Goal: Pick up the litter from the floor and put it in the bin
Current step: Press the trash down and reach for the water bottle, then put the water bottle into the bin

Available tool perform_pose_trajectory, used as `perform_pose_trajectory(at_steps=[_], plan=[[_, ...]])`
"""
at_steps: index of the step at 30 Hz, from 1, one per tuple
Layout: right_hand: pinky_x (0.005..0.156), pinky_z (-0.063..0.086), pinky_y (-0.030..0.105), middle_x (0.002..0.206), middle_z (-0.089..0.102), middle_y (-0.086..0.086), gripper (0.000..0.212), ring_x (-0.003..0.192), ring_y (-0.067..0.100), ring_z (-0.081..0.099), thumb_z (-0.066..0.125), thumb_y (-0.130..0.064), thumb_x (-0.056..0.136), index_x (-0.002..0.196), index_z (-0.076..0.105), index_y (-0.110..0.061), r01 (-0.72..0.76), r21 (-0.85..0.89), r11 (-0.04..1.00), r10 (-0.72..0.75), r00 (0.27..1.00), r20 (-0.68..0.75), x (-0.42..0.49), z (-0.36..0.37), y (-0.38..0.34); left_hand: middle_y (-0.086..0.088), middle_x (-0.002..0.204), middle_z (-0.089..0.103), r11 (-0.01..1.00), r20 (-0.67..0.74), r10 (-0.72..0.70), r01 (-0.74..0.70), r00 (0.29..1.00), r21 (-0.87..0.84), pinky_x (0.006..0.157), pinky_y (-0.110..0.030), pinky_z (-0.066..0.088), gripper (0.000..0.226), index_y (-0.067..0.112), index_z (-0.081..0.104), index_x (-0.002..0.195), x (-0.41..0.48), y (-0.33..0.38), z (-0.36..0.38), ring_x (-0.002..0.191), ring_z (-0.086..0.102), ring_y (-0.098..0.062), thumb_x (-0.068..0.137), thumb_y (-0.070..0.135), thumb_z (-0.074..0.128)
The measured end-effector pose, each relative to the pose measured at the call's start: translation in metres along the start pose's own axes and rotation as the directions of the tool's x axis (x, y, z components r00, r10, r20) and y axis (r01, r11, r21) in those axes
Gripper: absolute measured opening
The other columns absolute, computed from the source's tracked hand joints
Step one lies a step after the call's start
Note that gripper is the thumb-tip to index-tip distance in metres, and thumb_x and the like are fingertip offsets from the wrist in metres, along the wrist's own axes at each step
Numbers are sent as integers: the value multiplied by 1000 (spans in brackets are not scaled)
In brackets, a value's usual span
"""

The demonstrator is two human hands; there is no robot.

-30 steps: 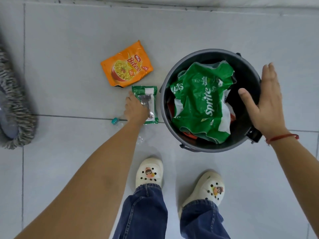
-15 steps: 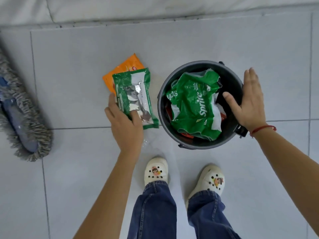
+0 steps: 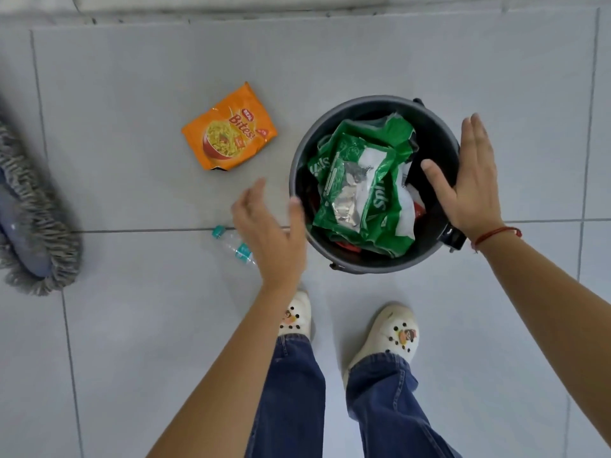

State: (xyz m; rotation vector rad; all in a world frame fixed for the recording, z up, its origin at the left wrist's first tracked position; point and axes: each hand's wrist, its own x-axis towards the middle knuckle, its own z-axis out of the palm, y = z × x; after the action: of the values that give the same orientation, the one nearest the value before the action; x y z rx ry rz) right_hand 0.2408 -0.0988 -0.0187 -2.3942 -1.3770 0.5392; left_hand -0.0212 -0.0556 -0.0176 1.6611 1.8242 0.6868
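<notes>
A round dark grey bin [image 3: 299, 153] stands on the tiled floor ahead of my feet. Inside it a small green and silver packet [image 3: 352, 180] lies on top of a crumpled green Sprite wrapper [image 3: 393, 206]. My left hand [image 3: 267, 226] hovers open just left of the bin's rim, holding nothing. My right hand [image 3: 469, 180] rests open on the bin's right rim, thumb inside. An orange Bites snack packet [image 3: 229, 128] lies on the floor to the left of the bin. A clear plastic bottle with a teal cap [image 3: 231, 242] lies partly hidden under my left hand.
A grey string mop head [image 3: 29, 219] lies on the floor at the far left. My two white clogs [image 3: 390, 335] and blue jeans stand just below the bin. A raised pale ledge [image 3: 231, 4] runs along the top edge.
My left hand lifted the green and silver packet off the floor, carried it right and let it go into the bin. That hand is now open; the right hand stayed on the rim.
</notes>
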Motion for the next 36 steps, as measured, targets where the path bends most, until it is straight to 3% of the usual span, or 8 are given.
perform_pose_trajectory(at_steps=[3,7,13,18,23,27,32,36], plan=[[116,9,35,158,11,16,82,146,27,9,37,-58,89,148,15,-6,6,9,1000,-6,1000,-23,-2,1,3,-20,139,31,885,3,-441,435,897,165,100,-49,39,60,8,34,141,-3,-68,3,120,38,-36,91,33,57],[116,6,31,157,8,20,81,146,28,6,37,-57,90,148,13,-5,39,18,999,-38,998,-51,-2,4,5,-14,154,10,760,204,-545,375,813,531,98,-52,39,70,17,19,148,-10,-116,13,127,31,-36,91,37,56],[118,7,34,158,6,19,81,146,27,5,39,-55,91,148,12,-6,37,43,998,-33,997,-73,-3,4,6,-22,147,14,623,168,-777,701,607,348,98,-45,45,89,18,-5,150,9,-117,41,115,49,-40,90,21,61],[117,6,31,158,6,19,82,146,27,5,40,-56,90,148,12,-6,27,31,999,-25,998,-63,-3,2,5,-23,134,31,666,142,-744,706,654,239,98,-44,44,90,20,1,150,24,-103,31,110,50,-39,87,17,64],[117,10,39,158,7,18,82,146,28,8,39,-57,90,148,13,-5,-11,14,1000,12,999,-46,-2,-1,0,-18,134,36,911,54,-406,408,912,-62,83,-19,47,83,19,17,149,32,-43,-16,110,48,-17,84,17,69],[117,13,43,158,9,17,79,145,31,11,40,-55,91,148,16,-5,-39,-25,999,39,999,-12,-1,-6,-5,-15,134,36,979,-20,6,-10,1000,-204,72,-12,52,79,20,22,146,22,26,-42,104,49,4,82,16,69],[116,16,45,157,12,18,77,144,32,14,39,-54,91,147,20,-5,-58,-32,998,59,998,6,-2,-7,-7,-17,147,30,921,291,382,-386,877,-47,78,-27,54,73,21,20,148,-3,81,-2,117,50,-24,87,29,59],[116,17,46,157,13,19,73,144,34,15,39,-52,92,146,22,-5,-79,-30,996,78,997,-14,-2,-4,-4,-18,157,11,807,602,280,-523,748,274,78,-34,54,78,25,2,150,-9,68,56,127,43,-31,92,18,52]])
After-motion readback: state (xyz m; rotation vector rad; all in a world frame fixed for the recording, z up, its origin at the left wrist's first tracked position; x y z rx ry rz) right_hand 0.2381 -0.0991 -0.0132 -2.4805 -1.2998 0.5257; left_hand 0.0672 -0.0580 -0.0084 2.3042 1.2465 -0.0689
